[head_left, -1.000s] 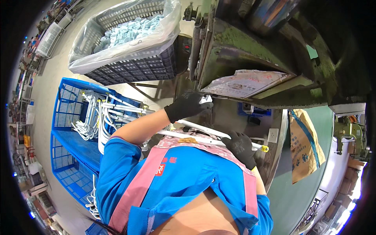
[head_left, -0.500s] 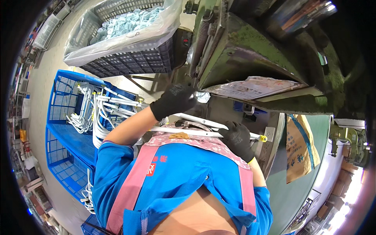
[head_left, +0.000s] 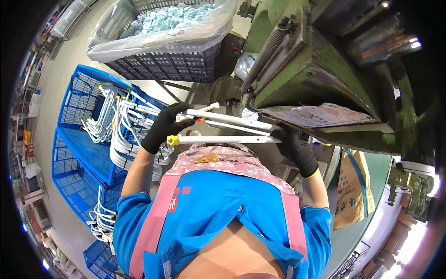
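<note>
My left hand (head_left: 163,126), in a black glove, is closed round the left end of a white metal tube frame (head_left: 232,139). The frame lies crosswise in front of my apron, with several tubes close together. Its lower tube has a yellow end piece, and a small orange-red part shows beside my left fingers. The right end is gripped by my gloved right hand (head_left: 297,148), whose fingers wrap the tubes and partly hide them. Just beyond the right hand stands the green machine (head_left: 297,88), with a worn paper sheet (head_left: 320,115) on its lower face.
At the left, blue plastic crates (head_left: 86,149) hold several bent white tubes (head_left: 123,130). A dark crate (head_left: 172,65) lined with clear plastic stands beyond, filled with pale blue pieces (head_left: 174,19). A brown paper bag (head_left: 354,190) lies on a green surface at the right.
My left hand has moved left, away from the machine, and now holds the frame's left end. The frame shows more fully between both hands. My right hand has shifted slightly right and up.
</note>
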### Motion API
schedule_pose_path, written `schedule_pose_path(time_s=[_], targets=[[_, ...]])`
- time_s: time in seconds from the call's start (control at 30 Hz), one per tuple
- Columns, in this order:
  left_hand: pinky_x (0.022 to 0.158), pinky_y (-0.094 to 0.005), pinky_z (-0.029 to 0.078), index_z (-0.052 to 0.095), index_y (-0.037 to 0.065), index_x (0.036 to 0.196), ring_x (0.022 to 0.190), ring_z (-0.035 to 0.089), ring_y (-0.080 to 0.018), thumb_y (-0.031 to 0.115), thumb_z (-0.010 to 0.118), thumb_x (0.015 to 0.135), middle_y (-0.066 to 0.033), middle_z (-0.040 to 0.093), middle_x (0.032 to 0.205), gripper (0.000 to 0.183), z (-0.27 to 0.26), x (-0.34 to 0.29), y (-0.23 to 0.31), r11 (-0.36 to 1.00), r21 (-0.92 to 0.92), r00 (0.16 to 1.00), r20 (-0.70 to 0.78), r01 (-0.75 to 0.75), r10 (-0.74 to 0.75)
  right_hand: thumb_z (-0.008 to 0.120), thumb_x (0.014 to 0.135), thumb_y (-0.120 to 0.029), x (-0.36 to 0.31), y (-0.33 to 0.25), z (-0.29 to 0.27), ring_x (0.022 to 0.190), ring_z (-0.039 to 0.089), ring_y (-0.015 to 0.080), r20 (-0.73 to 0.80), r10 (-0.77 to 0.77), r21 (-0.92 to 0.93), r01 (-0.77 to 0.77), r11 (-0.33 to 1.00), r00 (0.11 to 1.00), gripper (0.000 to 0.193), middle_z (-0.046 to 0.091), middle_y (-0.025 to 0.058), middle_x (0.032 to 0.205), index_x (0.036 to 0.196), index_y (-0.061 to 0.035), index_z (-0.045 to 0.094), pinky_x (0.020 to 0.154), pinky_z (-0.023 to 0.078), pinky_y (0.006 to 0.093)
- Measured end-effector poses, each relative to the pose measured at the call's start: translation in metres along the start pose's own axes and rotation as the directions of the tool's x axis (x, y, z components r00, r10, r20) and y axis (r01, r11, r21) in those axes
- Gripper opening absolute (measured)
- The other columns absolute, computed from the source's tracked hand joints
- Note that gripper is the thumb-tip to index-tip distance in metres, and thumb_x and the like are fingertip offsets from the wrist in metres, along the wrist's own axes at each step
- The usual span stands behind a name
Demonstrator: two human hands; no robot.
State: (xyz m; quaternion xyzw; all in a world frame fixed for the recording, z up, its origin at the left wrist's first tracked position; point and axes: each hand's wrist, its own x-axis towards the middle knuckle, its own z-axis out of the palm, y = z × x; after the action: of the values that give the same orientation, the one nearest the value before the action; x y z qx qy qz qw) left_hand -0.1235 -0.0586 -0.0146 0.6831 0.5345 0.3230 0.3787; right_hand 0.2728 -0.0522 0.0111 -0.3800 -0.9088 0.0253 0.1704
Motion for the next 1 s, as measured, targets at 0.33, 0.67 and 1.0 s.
schedule_pose_path(time_s=[0.33, 0.67, 1.0], targets=[[0.062, -0.0332, 0.046, 0.067, -0.002, 0.094, 0.066, 0.06, -0.0216, 0.023, 0.075, 0.078, -0.014, 0.065, 0.078, 0.031, 0.007, -0.015, 0.029, 0.985, -0.019, 0.982, -0.069, 0.174, -0.175, 0.045, 0.092, -0.051, -0.023, 0.085, 0.063, 0.126, 0.041, 0.0277, 0.178, 0.172, 0.892, -0.085, -0.445, 0.969, 0.067, 0.039, 0.0142, 0.141, 0.141, -0.0063, 0.034, 0.107, 0.034, 0.0417], [0.058, -0.0323, 0.044, 0.068, -0.002, 0.093, 0.063, 0.059, -0.02, 0.021, 0.074, 0.077, -0.0128, 0.063, 0.073, 0.029, 0.006, -0.026, 0.039, 0.988, 0.061, 0.983, -0.126, 0.145, -0.136, 0.039, 0.093, -0.058, -0.014, 0.087, 0.055, 0.133, 0.033, 0.0318, 0.169, 0.11, 0.893, -0.105, -0.438, 0.979, 0.073, 0.029, 0.0166, 0.148, 0.146, -0.0092, 0.026, 0.111, 0.029, 0.0486], [0.057, -0.0317, 0.043, 0.069, -0.002, 0.093, 0.062, 0.058, -0.0185, 0.022, 0.074, 0.078, -0.0119, 0.064, 0.073, 0.028, 0.01, -0.03, 0.032, 0.986, 0.046, 0.976, -0.156, 0.16, -0.151, 0.044, 0.091, -0.057, -0.01, 0.09, 0.061, 0.132, 0.033, 0.0364, 0.415, 0.096, 0.295, -0.035, -0.955, 0.905, 0.076, 0.025, 0.0178, 0.149, 0.147, -0.01, 0.023, 0.108, 0.032, 0.0547]])
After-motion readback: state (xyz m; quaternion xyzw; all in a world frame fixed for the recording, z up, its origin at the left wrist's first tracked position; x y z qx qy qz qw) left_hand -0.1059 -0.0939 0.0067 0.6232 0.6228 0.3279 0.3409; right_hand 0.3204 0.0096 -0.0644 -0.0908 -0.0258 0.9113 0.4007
